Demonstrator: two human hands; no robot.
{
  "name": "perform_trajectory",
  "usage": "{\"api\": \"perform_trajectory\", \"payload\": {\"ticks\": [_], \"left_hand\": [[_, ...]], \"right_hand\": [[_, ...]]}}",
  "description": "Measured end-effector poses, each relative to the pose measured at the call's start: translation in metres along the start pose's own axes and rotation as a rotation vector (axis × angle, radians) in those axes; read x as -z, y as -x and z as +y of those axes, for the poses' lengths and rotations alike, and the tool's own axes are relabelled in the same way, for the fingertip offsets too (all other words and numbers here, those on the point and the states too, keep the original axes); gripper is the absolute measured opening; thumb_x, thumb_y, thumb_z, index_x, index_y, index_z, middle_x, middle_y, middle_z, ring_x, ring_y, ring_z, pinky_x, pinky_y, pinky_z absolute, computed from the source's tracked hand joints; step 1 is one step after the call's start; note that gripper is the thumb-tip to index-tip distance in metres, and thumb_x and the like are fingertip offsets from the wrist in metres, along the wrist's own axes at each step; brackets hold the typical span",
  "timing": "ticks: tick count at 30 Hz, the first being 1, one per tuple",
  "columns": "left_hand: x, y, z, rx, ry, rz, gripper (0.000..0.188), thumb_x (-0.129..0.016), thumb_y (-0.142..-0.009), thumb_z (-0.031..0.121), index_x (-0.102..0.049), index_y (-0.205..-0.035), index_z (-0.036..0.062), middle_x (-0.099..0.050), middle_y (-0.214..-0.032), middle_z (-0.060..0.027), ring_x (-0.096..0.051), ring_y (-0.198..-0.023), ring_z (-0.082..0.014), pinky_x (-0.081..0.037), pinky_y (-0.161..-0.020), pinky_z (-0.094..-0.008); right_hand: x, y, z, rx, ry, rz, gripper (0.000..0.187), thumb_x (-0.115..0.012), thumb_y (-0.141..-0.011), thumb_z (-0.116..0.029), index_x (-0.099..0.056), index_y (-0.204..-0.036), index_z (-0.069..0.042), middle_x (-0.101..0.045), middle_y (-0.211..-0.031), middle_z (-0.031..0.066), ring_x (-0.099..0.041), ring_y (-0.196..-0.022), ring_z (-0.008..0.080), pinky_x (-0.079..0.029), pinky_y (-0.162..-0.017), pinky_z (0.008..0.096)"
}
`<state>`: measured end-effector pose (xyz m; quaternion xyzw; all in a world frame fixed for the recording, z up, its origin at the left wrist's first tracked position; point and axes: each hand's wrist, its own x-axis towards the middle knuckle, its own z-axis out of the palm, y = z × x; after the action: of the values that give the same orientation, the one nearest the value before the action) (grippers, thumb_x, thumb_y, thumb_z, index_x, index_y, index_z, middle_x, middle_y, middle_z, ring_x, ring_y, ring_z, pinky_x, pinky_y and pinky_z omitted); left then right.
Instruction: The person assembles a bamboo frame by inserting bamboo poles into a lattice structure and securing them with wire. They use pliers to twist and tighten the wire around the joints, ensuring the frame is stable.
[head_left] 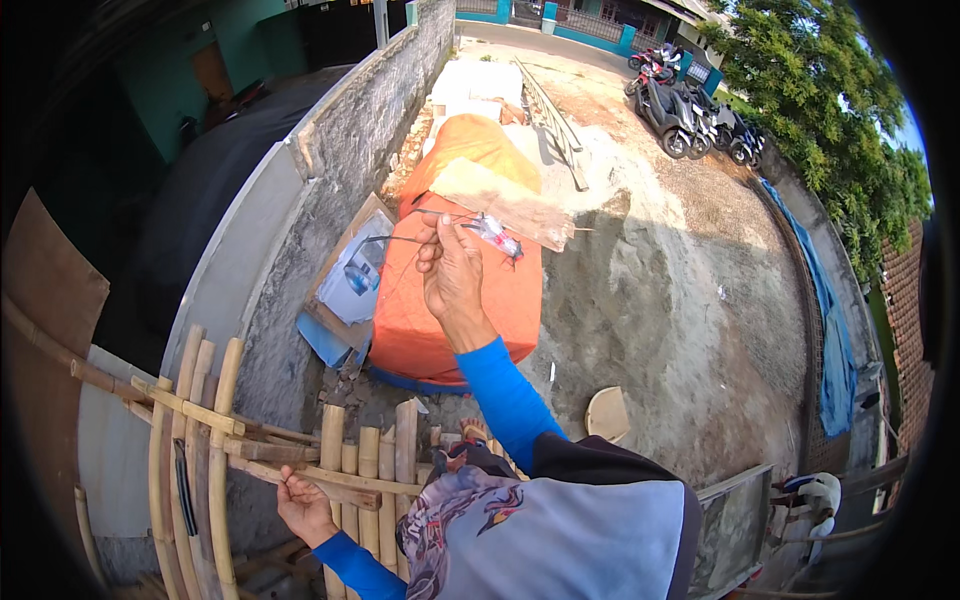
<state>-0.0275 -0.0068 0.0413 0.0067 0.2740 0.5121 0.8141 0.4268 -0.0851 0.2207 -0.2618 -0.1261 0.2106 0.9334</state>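
Observation:
My right hand (455, 272) is raised over the orange tarp, fingers closed in a pinch on thin dark wires (400, 238). The strands stick out to both sides of the fingertips. Just right of the fingers is a crumpled clear and red plastic packet (497, 236); I cannot tell whether it hangs from the hand or lies farther below. My left hand (306, 508) is lower left, its curled fingers on the lower edge of a wooden batten (310, 480) fixed across upright bamboo poles (368, 490). Part of its grip is hidden.
Bamboo poles (222, 450) and crossbars form a frame at left, along a grey wall (335, 150). Far below are an orange tarp-covered pile (450, 325), a board (500, 200) and grey sand (640, 290). Motorbikes (675, 115) stand far right; another person (815, 495) is lower right.

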Motion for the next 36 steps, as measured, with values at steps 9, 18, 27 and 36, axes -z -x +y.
{"api": "perform_trajectory", "payload": {"ticks": [9,18,27,36], "left_hand": [[-0.13,0.074,-0.138,0.768,-0.597,-0.382,0.049,-0.044,-0.11,0.038,-0.068,-0.117,-0.0052,-0.077,-0.097,-0.0184,-0.076,-0.08,-0.0264,-0.064,-0.067,-0.0332],[-0.28,0.111,-0.124,-0.732,-1.124,-0.562,0.035,-0.064,-0.103,0.028,-0.072,-0.116,-0.0038,-0.068,-0.096,-0.0093,-0.059,-0.067,-0.0078,-0.048,-0.055,-0.0231],[-0.219,0.077,-0.072,-0.232,-0.887,-0.633,0.03,-0.077,-0.095,0.024,-0.075,-0.097,-0.0058,-0.064,-0.088,-0.0067,-0.06,-0.067,-0.0113,-0.047,-0.054,-0.0253],[-0.193,0.05,-0.074,-0.505,-0.607,-0.223,0.026,-0.068,-0.102,0.02,-0.071,-0.09,-0.0024,-0.067,-0.084,-0.0086,-0.059,-0.059,-0.0088,-0.045,-0.05,-0.0241]], "right_hand": [[-0.077,-0.041,-0.135,0.343,0.055,-0.245,0.026,-0.063,-0.105,-0.026,-0.068,-0.107,-0.001,-0.063,-0.071,0.0013,-0.049,-0.054,0.0022,-0.037,-0.043,0.0179],[-0.079,0.076,-0.04,-0.392,0.621,-1.091,0.039,-0.055,-0.109,-0.037,-0.07,-0.098,-0.003,-0.049,-0.061,-0.0037,-0.045,-0.056,0.0044,-0.036,-0.053,0.0237],[-0.059,0.11,0.01,-1.151,0.421,-1.281,0.044,-0.056,-0.108,-0.041,-0.069,-0.094,-0.001,-0.047,-0.057,-0.0031,-0.04,-0.047,0.0054,-0.033,-0.042,0.024],[-0.057,0.123,0.064,-0.609,0.603,-1.115,0.021,-0.059,-0.107,-0.018,-0.066,-0.112,0.001,-0.056,-0.074,-0.0056,-0.041,-0.064,-0.0001,-0.033,-0.055,0.0221]]}}
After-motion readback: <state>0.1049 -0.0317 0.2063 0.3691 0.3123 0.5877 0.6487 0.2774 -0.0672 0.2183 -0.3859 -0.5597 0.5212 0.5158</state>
